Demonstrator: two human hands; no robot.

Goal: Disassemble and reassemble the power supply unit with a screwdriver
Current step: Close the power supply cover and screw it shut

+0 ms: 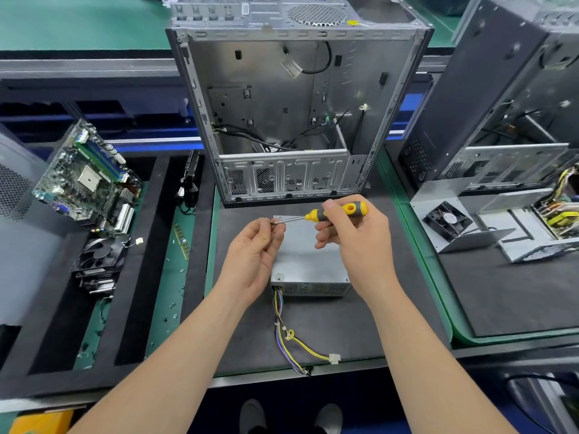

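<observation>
Right grip [351,236] curled round screwdriver [313,215] handle. Left grip [257,252] pinches shaft tip. Power supply unit [305,261] directly beneath both grips, flat on bench [344,333]. Wire bundle [282,321] trails nearer person than left grip.

Green-edged workbench [416,270], dark mat [351,324]

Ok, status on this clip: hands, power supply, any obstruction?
Right hand grips screwdriver handle; left hand pinches its shaft tip. Power supply unit flat on mat, cover on. Tool held above it, no obstruction seen.
</observation>
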